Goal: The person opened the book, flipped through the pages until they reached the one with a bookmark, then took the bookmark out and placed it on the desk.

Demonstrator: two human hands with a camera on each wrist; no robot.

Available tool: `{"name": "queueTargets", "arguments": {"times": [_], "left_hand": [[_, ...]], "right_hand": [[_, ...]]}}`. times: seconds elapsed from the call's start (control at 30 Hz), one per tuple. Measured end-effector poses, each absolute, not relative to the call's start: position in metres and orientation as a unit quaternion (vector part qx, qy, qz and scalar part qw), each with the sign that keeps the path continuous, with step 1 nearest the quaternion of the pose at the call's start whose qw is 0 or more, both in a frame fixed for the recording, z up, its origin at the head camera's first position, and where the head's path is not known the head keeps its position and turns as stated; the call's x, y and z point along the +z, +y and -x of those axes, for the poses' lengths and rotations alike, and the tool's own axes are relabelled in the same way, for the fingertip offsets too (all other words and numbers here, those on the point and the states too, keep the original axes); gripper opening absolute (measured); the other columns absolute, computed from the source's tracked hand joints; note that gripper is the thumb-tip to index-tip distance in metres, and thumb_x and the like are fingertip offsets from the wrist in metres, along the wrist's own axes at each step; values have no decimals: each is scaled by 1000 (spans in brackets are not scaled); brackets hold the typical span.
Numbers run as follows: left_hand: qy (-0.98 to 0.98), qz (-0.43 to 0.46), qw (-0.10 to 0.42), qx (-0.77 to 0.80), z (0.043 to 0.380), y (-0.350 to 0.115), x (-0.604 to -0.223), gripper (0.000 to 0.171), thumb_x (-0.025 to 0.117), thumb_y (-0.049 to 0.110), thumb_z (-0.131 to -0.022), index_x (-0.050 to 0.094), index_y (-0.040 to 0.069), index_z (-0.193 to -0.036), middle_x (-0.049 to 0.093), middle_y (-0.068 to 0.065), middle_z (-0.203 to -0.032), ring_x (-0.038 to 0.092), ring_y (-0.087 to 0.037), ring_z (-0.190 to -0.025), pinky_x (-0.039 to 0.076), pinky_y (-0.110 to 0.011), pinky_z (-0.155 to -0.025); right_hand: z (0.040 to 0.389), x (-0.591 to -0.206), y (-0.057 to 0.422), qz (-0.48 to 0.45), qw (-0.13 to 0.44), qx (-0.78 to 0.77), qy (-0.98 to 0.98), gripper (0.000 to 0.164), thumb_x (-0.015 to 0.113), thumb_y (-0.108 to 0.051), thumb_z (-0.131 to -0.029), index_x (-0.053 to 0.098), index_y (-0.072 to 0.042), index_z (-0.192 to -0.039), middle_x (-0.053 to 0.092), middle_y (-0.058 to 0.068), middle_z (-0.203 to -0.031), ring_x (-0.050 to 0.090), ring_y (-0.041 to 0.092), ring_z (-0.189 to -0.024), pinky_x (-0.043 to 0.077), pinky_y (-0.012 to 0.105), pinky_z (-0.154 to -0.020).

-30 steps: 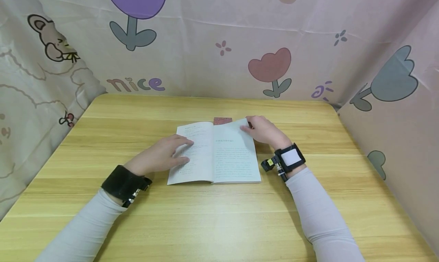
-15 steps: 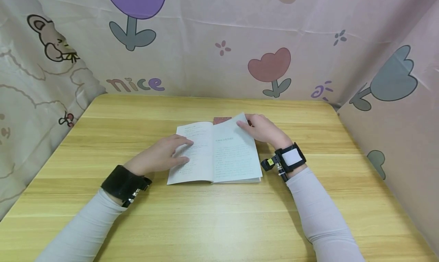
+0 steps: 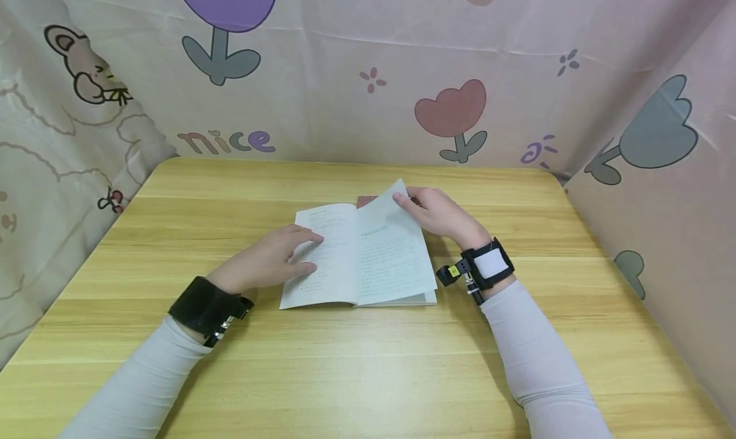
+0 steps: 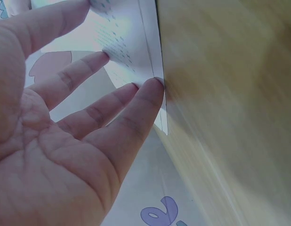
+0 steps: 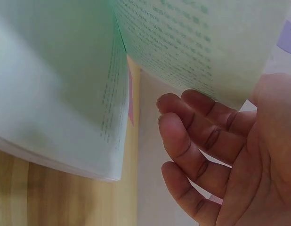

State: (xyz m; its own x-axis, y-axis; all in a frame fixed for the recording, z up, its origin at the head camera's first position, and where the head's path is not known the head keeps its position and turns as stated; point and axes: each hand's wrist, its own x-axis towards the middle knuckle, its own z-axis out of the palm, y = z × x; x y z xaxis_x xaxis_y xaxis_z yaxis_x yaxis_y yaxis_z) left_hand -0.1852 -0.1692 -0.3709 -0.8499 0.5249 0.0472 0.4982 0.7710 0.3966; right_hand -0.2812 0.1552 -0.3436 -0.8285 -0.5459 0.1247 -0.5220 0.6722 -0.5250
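Observation:
An open book point(image 3: 336, 285) with printed pages lies mid-table. My left hand point(image 3: 267, 257) rests on its left page, fingers spread. In the left wrist view the fingertips of this hand point(image 4: 65, 117) touch the paper near its edge. At the book's upper right, my right hand point(image 3: 443, 215) pinches the corner of a page point(image 3: 393, 260) between thumb and fingers. That page is raised and curves away from the pages under it. In the right wrist view, the bent fingers of the right hand point(image 5: 221, 141) sit behind the lifted page point(image 5: 178, 42); most of the thumb is hidden.
A small reddish flat piece point(image 3: 366, 200) pokes out past the book's top edge, partly covered by the lifted page. The wood-grain table point(image 3: 345, 375) meets a patterned cloth point(image 3: 345, 107) at its back and sides. Each wrist wears a black strap with a camera.
My right hand has drawn the page corner up and slightly left, baring more of the pages beneath at the lower right. The left hand has stayed put.

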Motion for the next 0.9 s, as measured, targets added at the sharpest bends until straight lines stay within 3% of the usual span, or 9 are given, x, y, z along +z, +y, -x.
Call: {"name": "queueTargets", "arguments": {"times": [0.07,0.3,0.47,0.7,0.9], "left_hand": [[940,-272,33,202,185,-169,-371,54,70,30,-88,56,6,-134,53,-11,-134,46,-28,-123,39,-47,-100],[941,-269,33,204,185,-169,-370,54,70,30,-87,57,6,-134,53,-12,-134,46,-28,-123,39,-47,-100],[941,-267,35,204,185,-169,-369,53,70,30,-88,57,7,-134,53,-12,-134,45,-28,-123,38,-47,-100],[941,-270,32,204,185,-169,-370,53,70,30,-87,57,6,-133,53,-12,-134,46,-28,-123,39,-47,-100],[939,-274,30,204,185,-170,-371,52,70,30,-88,58,6,-132,53,-12,-134,46,-28,-123,38,-47,-100]], "right_hand": [[281,-342,155,294,24,-286,912,49,33,-51,-102,54,-9,-90,35,6,-67,38,18,-58,32,31,-53],[278,-337,153,310,51,-306,899,58,24,-54,-103,60,-9,-114,64,5,-88,60,16,-77,49,32,-72],[277,-335,151,317,70,-325,888,58,22,-53,-103,59,-10,-116,65,1,-85,63,18,-72,49,32,-72],[275,-333,149,325,63,-334,882,56,23,-51,-104,60,-9,-99,61,4,-81,64,22,-72,49,33,-72],[271,-332,145,337,62,-343,874,54,24,-46,-106,59,-6,-106,62,5,-82,65,17,-70,49,32,-76]]}}
